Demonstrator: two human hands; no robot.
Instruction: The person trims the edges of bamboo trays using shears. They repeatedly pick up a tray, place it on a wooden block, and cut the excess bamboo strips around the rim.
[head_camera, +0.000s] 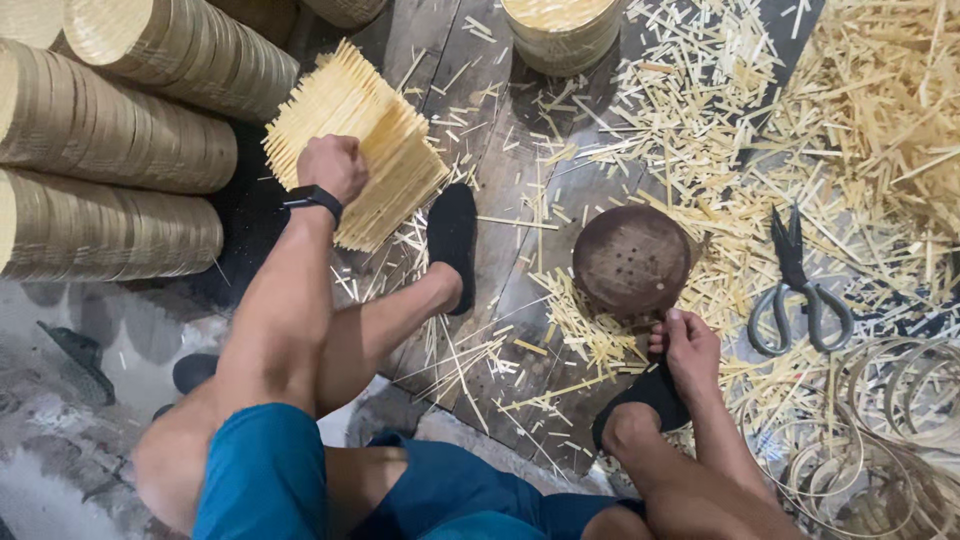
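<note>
My left hand is closed on a woven bamboo mat of pale slats, holding it tilted above the wooden floor boards. A black band sits on that wrist. My right hand grips the lower edge of a round, rusty brown metal disc with small holes, which rests on the boards among bamboo strips. My feet in black slippers stand between the two hands.
Rolls of stacked round bamboo hoops lie at the left, with another stack at the top. Large grey scissors lie at the right in a heap of bamboo offcuts. Thin coiled bamboo rings fill the lower right.
</note>
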